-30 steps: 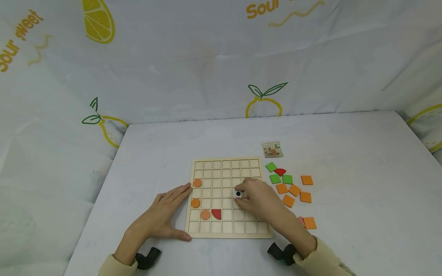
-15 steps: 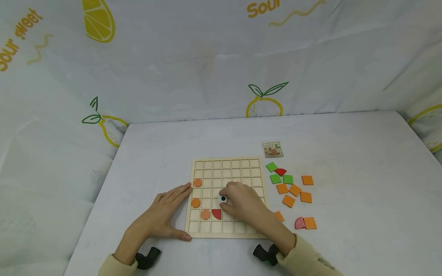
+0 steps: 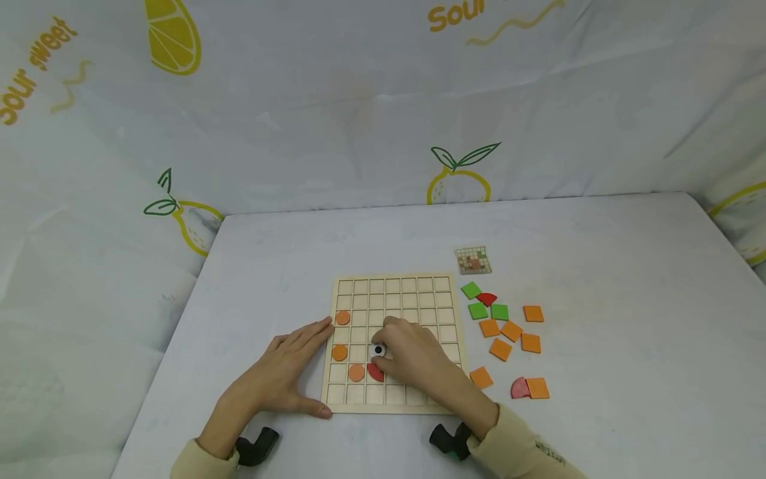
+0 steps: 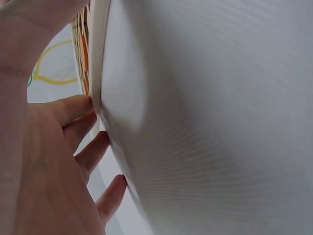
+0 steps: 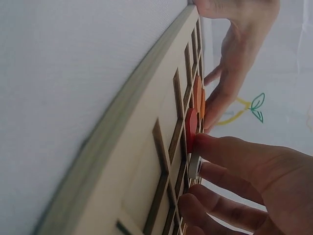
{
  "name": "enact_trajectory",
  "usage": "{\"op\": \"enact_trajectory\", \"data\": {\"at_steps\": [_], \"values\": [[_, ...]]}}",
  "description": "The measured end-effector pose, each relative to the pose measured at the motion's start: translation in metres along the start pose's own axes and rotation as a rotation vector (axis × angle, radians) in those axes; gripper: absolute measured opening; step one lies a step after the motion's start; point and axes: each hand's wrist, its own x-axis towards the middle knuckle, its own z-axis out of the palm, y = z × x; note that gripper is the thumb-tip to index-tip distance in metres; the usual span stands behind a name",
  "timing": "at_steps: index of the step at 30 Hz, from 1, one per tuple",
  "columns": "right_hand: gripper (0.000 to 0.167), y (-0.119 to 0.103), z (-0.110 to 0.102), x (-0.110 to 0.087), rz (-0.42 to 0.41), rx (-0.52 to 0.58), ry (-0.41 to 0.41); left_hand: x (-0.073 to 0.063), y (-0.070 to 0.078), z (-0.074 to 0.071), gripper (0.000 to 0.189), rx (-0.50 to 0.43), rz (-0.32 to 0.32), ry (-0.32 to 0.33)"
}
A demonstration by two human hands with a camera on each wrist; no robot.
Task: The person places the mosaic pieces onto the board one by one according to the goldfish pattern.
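Note:
A light wooden grid board (image 3: 391, 408) lies on the table. My left hand (image 3: 281, 372) rests against its left edge, fingers extended and thumb at the near corner. My right hand (image 3: 415, 356) pinches a small white disc with a black dot (image 3: 378, 350) between thumb and index finger, low over a cell just behind a red quarter-circle piece (image 3: 375, 374). In the right wrist view the white disc (image 5: 194, 165) sits at the grid surface, but whether it is seated in the cell I cannot tell. Three orange discs (image 3: 356, 372) occupy cells on the left side.
Right of the board lie several orange square tiles (image 3: 500, 350), several green squares (image 3: 471, 290), a red piece (image 3: 487, 299) and a pink piece (image 3: 520, 388). A small patterned grid card (image 3: 473, 260) lies beyond the board's far right corner. A lemon-print cloth (image 3: 299, 133) hangs behind the table.
My right hand has carried the white disc leftward and slightly nearer across the board, to the cell behind the red quarter-circle. The left hand has stayed in place.

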Motion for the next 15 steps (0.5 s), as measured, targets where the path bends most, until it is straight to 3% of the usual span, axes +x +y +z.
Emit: {"op": "enact_trajectory", "data": {"at_steps": [15], "values": [[0.023, 0.0032, 0.0027, -0.0002, 0.005, -0.001, -0.012, 0.0038, 0.0051, -0.0086, 0.127, 0.013, -0.003, -0.054]]}}
